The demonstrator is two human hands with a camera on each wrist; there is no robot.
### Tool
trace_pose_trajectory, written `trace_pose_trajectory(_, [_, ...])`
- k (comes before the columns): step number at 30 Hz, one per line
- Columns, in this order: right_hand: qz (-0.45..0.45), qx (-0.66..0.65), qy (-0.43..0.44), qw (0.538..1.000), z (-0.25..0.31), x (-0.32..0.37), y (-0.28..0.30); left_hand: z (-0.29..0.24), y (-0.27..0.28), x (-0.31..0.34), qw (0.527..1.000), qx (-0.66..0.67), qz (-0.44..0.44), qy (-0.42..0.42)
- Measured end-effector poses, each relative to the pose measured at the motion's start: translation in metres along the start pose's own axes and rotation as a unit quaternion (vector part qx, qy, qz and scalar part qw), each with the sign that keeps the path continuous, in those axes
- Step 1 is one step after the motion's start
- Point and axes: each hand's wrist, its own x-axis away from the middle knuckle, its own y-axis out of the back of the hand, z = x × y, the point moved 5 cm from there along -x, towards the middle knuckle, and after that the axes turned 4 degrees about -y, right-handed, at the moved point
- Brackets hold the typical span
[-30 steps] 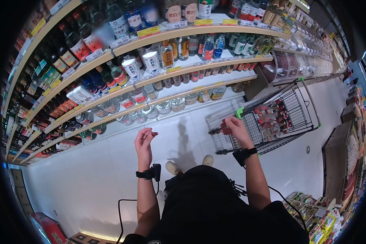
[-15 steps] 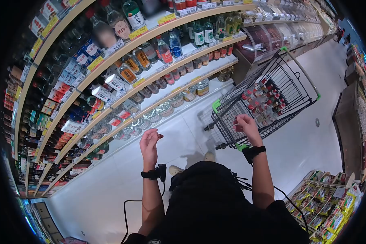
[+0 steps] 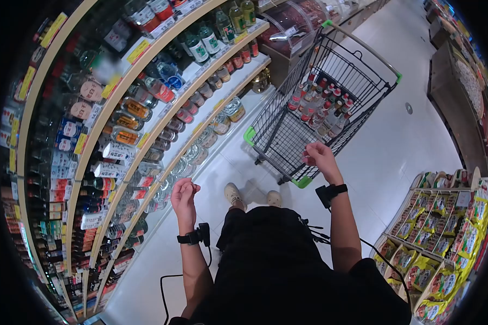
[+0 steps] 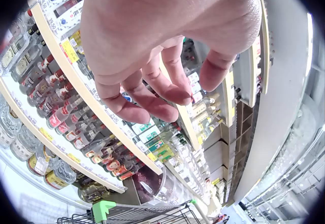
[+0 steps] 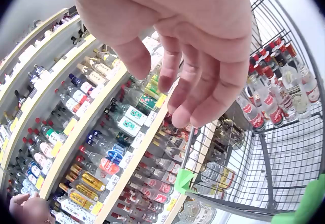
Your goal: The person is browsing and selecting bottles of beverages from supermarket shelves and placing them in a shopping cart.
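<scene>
My left hand (image 3: 184,201) hangs in the air beside the lower shelves of bottles, its fingers loosely bent and nothing between them. In the left wrist view the same hand (image 4: 170,36) shows thumb and fingertips apart, with the shelves behind. My right hand (image 3: 322,161) hovers by the near right side of a shopping cart (image 3: 289,145), also holding nothing. Its fingers (image 5: 223,94) droop loosely in the right wrist view. Inside the cart, several red-capped clear bottles (image 3: 318,111) stand in a group towards the handle end.
Curved-looking shelves (image 3: 141,146) full of bottles run along the left. A rack of yellow packets (image 3: 428,271) stands at the lower right, and a bulk-food counter (image 3: 455,103) lines the right side. Clear bins (image 3: 293,24) sit beyond the cart. White floor (image 3: 374,189) lies between.
The view has swung to the right, so the shelves now run more steeply on the left and the cart appears nearer the middle. Both hands keep much the same loose pose.
</scene>
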Motion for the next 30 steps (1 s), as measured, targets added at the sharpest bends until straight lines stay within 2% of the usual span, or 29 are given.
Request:
trace_pose_trajectory(7, [-0.108, 0.037, 0.015, 0.993, 0.007, 0.017, 0.022, 0.018, -0.031, -0.079, 0.995, 0.020, 0.096, 0.034])
trace_pose_trajectory(11, [-0.189, 0.013, 0.021, 0.982, 0.016, 0.037, 0.016, 0.020, -0.041, -0.134, 0.983, 0.042, 0.174, 0.038])
trace_pose_trajectory(16, [-0.238, -0.010, 0.005, 0.971, 0.018, 0.056, -0.017, 0.007, -0.043, -0.194, 0.970, 0.062, 0.229, 0.050])
trace_pose_trajectory(25, [-0.310, -0.030, -0.045, 0.949, -0.009, 0.079, -0.073, 0.028, -0.019, -0.266, 0.949, 0.030, 0.299, 0.092])
trace_pose_trajectory(30, [-0.314, -0.036, -0.030, 0.948, -0.013, 0.067, -0.070, 0.036, -0.027, -0.287, 0.947, 0.035, 0.308, 0.084])
